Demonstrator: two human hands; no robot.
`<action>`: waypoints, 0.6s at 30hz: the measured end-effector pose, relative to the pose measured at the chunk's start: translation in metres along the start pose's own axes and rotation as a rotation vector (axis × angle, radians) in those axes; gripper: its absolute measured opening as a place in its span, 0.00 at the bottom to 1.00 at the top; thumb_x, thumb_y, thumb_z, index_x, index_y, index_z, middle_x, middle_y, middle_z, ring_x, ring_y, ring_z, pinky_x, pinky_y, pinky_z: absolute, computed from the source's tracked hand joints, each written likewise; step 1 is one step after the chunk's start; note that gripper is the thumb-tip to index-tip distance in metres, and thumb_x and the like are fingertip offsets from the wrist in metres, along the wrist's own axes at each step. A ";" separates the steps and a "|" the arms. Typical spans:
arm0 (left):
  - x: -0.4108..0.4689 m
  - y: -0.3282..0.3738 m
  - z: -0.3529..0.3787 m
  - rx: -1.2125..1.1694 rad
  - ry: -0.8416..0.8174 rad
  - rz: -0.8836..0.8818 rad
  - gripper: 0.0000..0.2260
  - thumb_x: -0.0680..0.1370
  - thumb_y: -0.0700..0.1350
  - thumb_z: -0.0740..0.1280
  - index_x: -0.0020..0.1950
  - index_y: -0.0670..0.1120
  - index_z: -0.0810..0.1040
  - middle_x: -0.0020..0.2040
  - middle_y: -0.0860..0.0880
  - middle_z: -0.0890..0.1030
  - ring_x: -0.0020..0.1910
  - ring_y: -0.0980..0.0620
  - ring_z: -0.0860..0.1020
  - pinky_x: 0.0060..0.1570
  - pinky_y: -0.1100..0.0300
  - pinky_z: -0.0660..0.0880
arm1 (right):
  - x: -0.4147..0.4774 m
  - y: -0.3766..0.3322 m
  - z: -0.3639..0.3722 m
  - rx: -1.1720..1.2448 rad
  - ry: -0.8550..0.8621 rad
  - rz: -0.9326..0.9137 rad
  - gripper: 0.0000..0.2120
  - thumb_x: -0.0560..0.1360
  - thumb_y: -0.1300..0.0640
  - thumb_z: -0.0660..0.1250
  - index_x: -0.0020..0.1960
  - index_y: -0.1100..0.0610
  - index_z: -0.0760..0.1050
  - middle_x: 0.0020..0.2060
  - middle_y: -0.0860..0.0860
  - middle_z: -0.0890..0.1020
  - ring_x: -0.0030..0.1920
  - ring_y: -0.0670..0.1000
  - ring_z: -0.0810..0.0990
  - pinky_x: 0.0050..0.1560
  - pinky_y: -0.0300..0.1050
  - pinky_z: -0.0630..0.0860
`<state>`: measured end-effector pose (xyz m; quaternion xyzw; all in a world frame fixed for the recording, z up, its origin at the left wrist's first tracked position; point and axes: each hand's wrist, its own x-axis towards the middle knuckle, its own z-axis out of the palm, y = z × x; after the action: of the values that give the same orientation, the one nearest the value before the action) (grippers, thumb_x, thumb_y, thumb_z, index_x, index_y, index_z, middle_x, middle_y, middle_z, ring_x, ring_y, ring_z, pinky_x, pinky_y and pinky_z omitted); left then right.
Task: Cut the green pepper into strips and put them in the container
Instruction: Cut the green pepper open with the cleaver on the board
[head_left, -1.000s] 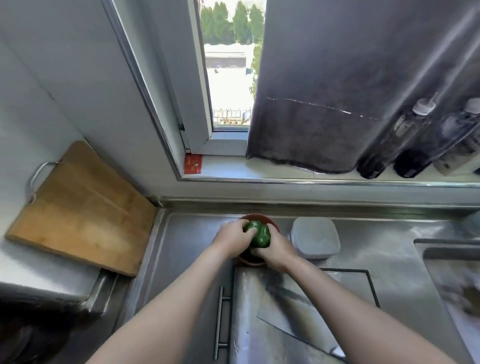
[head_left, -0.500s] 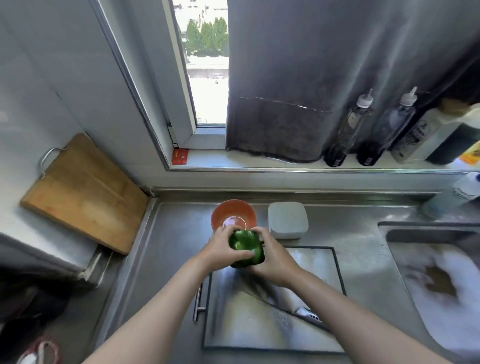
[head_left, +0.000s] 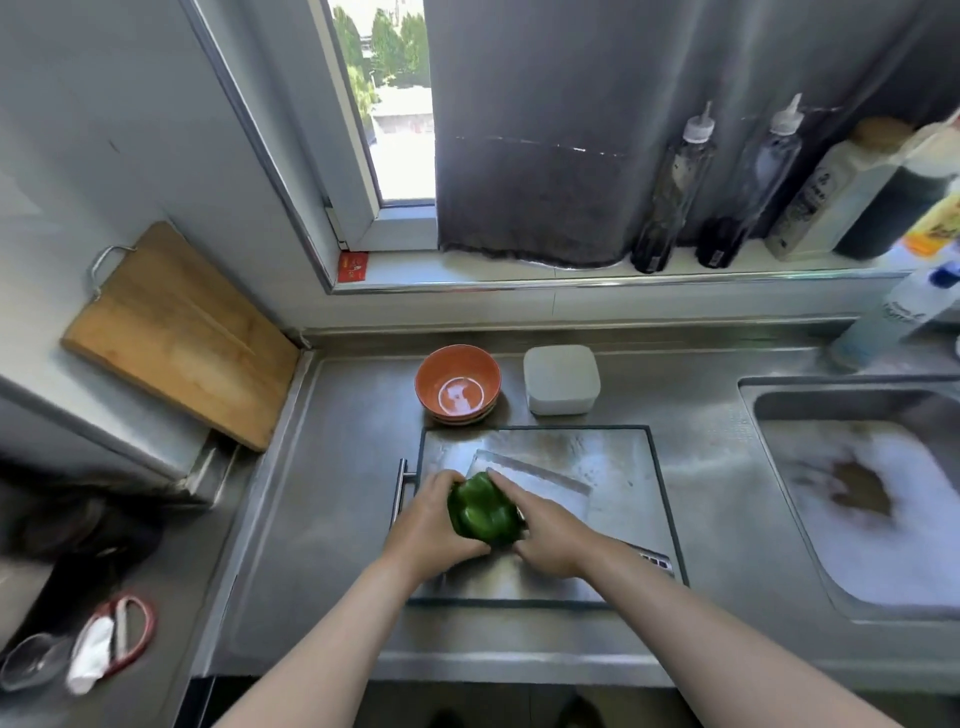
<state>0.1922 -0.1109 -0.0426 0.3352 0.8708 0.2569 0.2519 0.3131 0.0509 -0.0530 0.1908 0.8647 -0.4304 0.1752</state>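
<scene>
As left hand (head_left: 423, 527), right hand (head_left: 548, 530) grip it, green pepper (head_left: 484, 512) sits between curled fingers (head_left: 505, 482).

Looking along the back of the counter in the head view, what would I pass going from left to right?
wooden board → orange bowl → white container → sink

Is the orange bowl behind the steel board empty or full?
Empty: the round orange bowl shows only its bare inside with a pale mark; the green bell pepper sits in the left hand and right hand.
</scene>
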 end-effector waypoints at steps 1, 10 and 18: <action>0.000 -0.001 -0.001 0.006 0.009 -0.004 0.33 0.58 0.60 0.77 0.59 0.55 0.69 0.54 0.57 0.71 0.53 0.54 0.75 0.53 0.55 0.76 | -0.001 0.002 -0.001 -0.007 0.014 0.018 0.42 0.76 0.64 0.64 0.82 0.42 0.48 0.77 0.49 0.66 0.74 0.52 0.68 0.65 0.35 0.63; 0.004 -0.019 0.006 -0.097 0.042 -0.025 0.37 0.66 0.55 0.75 0.72 0.53 0.64 0.66 0.54 0.70 0.66 0.50 0.68 0.63 0.57 0.68 | -0.023 0.040 0.014 -0.488 0.193 0.393 0.31 0.78 0.60 0.60 0.78 0.48 0.57 0.66 0.57 0.66 0.63 0.58 0.69 0.60 0.50 0.69; -0.006 -0.039 0.006 -0.022 0.063 0.171 0.31 0.64 0.43 0.75 0.64 0.54 0.69 0.63 0.56 0.61 0.64 0.53 0.65 0.56 0.55 0.75 | -0.023 0.040 0.014 -0.543 0.180 0.343 0.41 0.78 0.61 0.63 0.82 0.52 0.42 0.65 0.60 0.70 0.62 0.60 0.71 0.54 0.51 0.75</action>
<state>0.1824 -0.1388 -0.0693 0.3972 0.8436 0.2977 0.2051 0.3537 0.0573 -0.0773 0.3168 0.9152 -0.1298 0.2126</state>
